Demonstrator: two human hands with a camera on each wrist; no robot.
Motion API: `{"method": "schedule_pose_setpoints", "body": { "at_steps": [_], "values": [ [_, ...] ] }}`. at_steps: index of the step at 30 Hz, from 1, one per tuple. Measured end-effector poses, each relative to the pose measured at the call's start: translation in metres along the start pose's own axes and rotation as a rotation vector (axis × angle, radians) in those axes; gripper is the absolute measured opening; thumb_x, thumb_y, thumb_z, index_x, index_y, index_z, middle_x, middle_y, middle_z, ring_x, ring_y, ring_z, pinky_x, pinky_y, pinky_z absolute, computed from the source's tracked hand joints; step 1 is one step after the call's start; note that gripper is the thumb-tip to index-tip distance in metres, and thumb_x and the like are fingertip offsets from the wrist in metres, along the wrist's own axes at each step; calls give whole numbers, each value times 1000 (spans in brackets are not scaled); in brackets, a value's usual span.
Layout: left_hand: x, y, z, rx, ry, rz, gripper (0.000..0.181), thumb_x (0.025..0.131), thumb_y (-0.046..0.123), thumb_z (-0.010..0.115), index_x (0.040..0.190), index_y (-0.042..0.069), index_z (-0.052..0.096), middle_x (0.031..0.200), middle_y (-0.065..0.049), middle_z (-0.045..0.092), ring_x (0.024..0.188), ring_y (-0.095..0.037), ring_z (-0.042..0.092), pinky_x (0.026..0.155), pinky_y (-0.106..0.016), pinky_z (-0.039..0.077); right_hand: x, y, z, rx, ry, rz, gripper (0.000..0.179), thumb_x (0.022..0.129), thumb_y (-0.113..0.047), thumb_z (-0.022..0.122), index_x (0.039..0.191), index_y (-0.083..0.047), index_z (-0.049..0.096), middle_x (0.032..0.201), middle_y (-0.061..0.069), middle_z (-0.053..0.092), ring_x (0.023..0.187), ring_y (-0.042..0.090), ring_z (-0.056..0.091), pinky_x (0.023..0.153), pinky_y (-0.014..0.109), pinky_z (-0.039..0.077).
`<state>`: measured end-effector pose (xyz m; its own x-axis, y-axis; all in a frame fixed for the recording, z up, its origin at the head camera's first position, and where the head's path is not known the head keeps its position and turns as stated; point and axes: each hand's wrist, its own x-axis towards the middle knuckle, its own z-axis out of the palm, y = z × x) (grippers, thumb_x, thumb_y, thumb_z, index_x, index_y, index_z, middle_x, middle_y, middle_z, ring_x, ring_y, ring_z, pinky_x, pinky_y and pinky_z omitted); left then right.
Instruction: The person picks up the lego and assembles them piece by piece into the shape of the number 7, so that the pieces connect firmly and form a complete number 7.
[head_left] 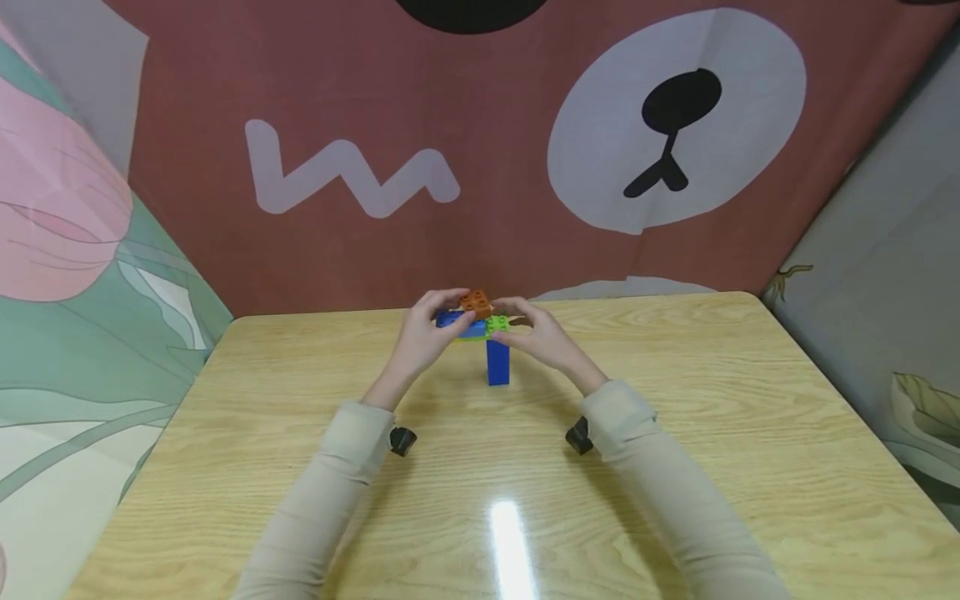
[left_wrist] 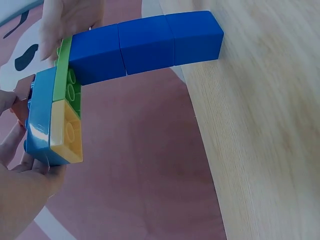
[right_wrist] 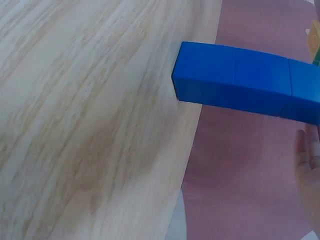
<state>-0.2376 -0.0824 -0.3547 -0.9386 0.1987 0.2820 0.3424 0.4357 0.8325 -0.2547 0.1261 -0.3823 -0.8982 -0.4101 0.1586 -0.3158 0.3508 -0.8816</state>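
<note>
Three blue blocks [left_wrist: 147,50] form an upright column on the table. Across its top lies a green toy building brick [head_left: 498,323], with a longer blue brick [left_wrist: 40,117] on it reaching left and a yellow brick [left_wrist: 73,132] under that one's outer end. An orange building brick [head_left: 476,304] sits tilted over the blue brick's studs. My left hand [head_left: 423,331] pinches the orange brick between thumb and fingers, other fingers along the blue brick. Fingers and thumb of my right hand [head_left: 546,336] curl about the green brick's right end.
The wooden table [head_left: 285,500] ends just behind the column, where a brown cloth [head_left: 360,258] with a cartoon face hangs. Black wrist devices [head_left: 402,441] sit below both cuffs. A patterned curtain [head_left: 67,250] hangs on the left.
</note>
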Motion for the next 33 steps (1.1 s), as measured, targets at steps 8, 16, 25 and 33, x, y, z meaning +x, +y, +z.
{"method": "schedule_pose_setpoints", "body": {
  "at_steps": [8,16,25,33],
  "values": [
    [0,3,1,-11,-13,7,40,90,24,67,127,12,61,122,-11,59,115,-25,58,99,-43,50,4,-12,10,24,107,-126,52,97,-23,57,145,-13,39,144,12,47,132,31,45,111,47,38],
    [-1,4,-1,-3,-48,-9,50,87,21,70,134,11,55,128,-12,57,121,-27,55,107,-44,44,6,-20,14,52,176,-74,41,97,-18,56,136,-8,50,136,15,54,127,30,51,109,47,41],
    [-2,-3,-2,102,-65,102,44,85,17,72,126,7,62,128,-14,59,121,-30,55,105,-47,45,1,-16,4,58,227,11,42,96,-25,57,135,-12,52,132,14,57,124,30,53,108,49,42],
    [-6,-5,-3,272,-87,306,32,89,16,67,120,7,67,122,-12,62,114,-29,59,94,-42,54,-9,-5,-1,57,230,-12,40,96,-23,58,133,-7,52,132,15,56,123,31,52,106,50,42]
  ]
}}
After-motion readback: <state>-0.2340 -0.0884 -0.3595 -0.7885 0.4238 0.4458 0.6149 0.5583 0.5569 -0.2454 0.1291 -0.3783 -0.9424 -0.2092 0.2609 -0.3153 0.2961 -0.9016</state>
